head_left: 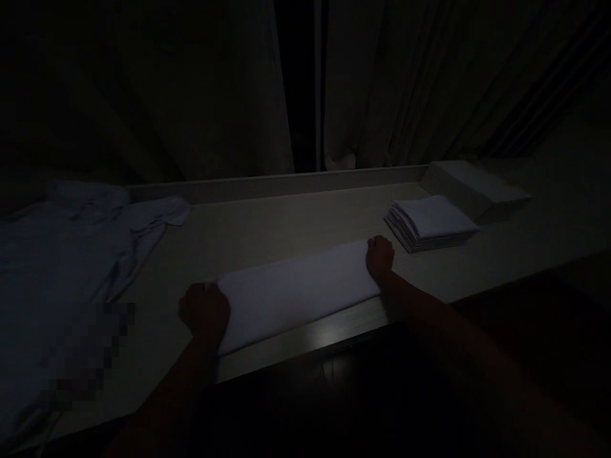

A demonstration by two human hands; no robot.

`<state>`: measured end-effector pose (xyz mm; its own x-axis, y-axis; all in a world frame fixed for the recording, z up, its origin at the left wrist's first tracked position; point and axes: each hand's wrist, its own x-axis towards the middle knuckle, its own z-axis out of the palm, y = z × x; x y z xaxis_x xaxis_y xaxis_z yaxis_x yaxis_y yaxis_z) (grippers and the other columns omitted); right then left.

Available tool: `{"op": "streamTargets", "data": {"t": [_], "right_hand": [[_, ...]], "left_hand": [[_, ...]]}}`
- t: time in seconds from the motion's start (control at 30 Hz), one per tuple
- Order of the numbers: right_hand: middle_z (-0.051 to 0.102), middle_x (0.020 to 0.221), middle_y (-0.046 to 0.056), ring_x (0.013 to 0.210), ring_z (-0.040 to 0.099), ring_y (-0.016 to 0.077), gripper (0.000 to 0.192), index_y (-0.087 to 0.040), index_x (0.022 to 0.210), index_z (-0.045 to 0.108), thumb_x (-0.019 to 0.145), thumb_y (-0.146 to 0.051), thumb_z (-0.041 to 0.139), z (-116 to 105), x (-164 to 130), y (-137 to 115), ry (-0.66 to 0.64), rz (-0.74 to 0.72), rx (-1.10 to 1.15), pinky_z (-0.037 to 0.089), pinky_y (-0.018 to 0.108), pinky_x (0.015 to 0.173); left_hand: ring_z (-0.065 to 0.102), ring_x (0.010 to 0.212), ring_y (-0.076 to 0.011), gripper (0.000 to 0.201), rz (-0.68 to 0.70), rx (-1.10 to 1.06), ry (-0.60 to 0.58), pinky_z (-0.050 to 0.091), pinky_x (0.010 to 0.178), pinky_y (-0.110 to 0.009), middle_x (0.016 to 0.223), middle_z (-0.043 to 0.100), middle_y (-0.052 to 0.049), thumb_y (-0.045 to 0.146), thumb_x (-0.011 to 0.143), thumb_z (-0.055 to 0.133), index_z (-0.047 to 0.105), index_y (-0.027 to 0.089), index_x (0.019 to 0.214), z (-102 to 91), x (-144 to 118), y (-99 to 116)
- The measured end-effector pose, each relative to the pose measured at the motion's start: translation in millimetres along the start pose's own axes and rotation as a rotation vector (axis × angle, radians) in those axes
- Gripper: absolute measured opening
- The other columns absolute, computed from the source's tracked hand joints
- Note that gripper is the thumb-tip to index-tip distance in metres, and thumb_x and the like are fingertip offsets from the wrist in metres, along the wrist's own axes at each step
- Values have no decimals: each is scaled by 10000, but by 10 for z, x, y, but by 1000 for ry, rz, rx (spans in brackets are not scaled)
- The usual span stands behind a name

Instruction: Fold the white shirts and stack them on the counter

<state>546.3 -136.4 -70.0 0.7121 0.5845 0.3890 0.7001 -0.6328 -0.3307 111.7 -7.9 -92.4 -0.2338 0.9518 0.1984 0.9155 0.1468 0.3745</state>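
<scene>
Because the long pale desk (296, 222) is roomy, you keep loose white linen (62, 254) heaped left, the folded white cloth strip (296, 289) centred near its front edge, your left hand (204, 312) and right hand (380, 256) closed on its ends, flattening it; a finished stack of folded cloths (429, 222) waits right.

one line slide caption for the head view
Both hands, left hand and right hand, grip a folded white cloth on a dim table.
</scene>
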Motion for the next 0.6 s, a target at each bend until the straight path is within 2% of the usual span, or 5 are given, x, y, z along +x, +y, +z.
{"op": "streamTargets", "data": {"t": [0.17,0.37,0.6], "right_hand": [[617,975,112,911,488,229,278,-170,1035,606,994,-288,357,-17,0,-24,52,-11,26,303,319,760],[613,958,112,828,518,205,335,-168,1141,572,1016,-311,297,-27,-14,-11,-32,48,60,310,307,730],[635,1001,129,924,545,235,279,-163,1104,605,973,-260,379,-26,0,-17,-91,28,61,338,325,797]], "left_hand": [[598,971,-298,466,-1,40,39,463,817,-428,1055,648,-210,419,914,375,561,62,1148,2,-11,-16],[600,968,-298,460,2,85,29,463,785,-401,1051,651,-195,427,914,357,585,69,1092,-8,2,11],[591,950,-309,454,23,118,21,451,774,-407,1038,648,-210,417,902,359,595,71,1076,-6,13,22]]}}
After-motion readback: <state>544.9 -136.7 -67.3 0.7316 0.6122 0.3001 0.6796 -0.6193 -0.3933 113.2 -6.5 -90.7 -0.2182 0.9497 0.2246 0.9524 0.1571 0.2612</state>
